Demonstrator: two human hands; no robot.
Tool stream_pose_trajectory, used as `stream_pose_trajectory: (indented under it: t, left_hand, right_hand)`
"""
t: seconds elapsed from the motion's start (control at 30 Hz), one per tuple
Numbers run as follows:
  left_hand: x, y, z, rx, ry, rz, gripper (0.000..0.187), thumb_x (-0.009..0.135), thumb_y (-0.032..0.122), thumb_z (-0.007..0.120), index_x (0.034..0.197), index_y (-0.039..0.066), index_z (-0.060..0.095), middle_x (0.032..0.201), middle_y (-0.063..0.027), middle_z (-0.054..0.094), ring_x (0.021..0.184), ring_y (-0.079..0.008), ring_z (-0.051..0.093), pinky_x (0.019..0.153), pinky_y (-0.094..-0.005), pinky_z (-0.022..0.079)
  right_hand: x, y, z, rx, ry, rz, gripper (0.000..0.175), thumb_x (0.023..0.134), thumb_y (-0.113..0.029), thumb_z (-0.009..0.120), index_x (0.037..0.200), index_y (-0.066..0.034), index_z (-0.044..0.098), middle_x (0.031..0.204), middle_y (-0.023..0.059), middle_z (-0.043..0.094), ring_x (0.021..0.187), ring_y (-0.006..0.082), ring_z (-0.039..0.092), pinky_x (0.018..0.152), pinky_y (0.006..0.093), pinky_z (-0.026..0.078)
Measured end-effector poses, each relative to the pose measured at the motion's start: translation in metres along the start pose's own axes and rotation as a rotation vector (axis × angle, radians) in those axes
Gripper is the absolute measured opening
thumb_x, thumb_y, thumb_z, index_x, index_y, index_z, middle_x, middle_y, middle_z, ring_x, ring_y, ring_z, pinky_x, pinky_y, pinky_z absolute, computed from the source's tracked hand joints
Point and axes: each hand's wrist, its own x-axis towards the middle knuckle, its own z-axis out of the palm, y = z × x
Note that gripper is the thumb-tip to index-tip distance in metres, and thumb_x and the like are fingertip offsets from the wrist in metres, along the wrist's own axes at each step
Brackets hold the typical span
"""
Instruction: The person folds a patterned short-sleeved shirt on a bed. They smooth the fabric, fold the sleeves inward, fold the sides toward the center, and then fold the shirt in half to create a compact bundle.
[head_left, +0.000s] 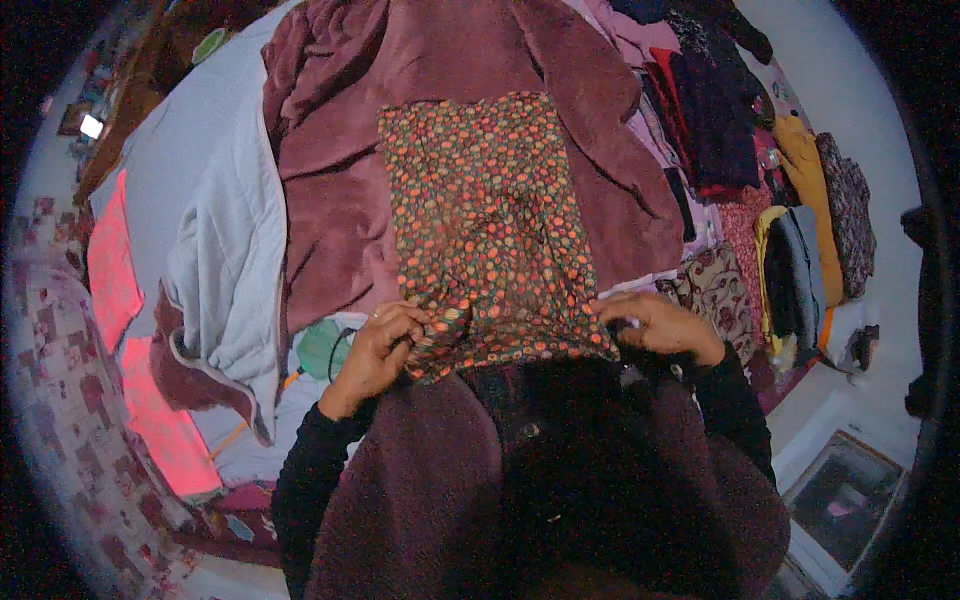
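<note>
A floral-print cloth (487, 210), dark with orange, red and yellow blossoms, lies as a rough rectangle before me, its near edge close to my waist. My left hand (381, 346) pinches its near left corner, where the fabric is bunched and creased. At the near right corner my right hand (656, 324) has its fingertips on the cloth's edge; this hand is slightly blurred. Beneath the cloth spreads a mauve plush blanket (330, 217).
A pale blue-grey cloth (225, 217) with a mauve underside lies left, beside bright pink fabric (161, 412). Folded clothes line the right: dark garments (712, 127), a mustard garment (814, 202) and a paisley-patterned piece (716, 292). A green round thing (321, 349) is near my left wrist.
</note>
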Motion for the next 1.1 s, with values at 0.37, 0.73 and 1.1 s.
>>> stream_pose_trajectory:
  t: [0.37,0.73,1.1]
  left_hand:
    - [-0.019,0.007,0.005,-0.063,0.086,-0.092,0.033,0.085,-0.005,0.055,0.116,0.001,0.065,0.122,-0.0159,0.066,0.117,-0.0343,0.06,0.103,-0.04,0.045]
    - [-0.025,-0.001,0.007,-0.062,-0.027,-0.195,0.05,0.085,-0.003,0.058,0.134,0.007,0.059,0.131,-0.0172,0.062,0.125,-0.0347,0.057,0.109,-0.0408,0.042]
    - [-0.026,0.024,0.002,0.117,0.004,0.004,0.057,0.079,0.001,0.064,0.135,0.013,0.061,0.137,-0.016,0.059,0.13,-0.0385,0.052,0.109,-0.0468,0.042]
  right_hand:
    - [0.111,-0.061,0.03,-0.13,0.336,-0.192,0.039,0.092,-0.022,0.07,0.127,-0.0047,0.063,0.124,0.0157,0.066,0.115,0.0313,0.064,0.097,0.0386,0.049]
    - [0.064,-0.051,0.018,-0.183,0.336,-0.473,0.017,0.08,-0.009,0.064,0.097,-0.01,0.062,0.091,0.0105,0.06,0.09,0.0348,0.059,0.079,0.0458,0.048]
    - [0.059,-0.042,0.031,-0.243,0.364,-0.41,0.021,0.079,-0.008,0.064,0.099,-0.0096,0.061,0.096,0.0121,0.058,0.095,0.0355,0.058,0.082,0.0471,0.048]
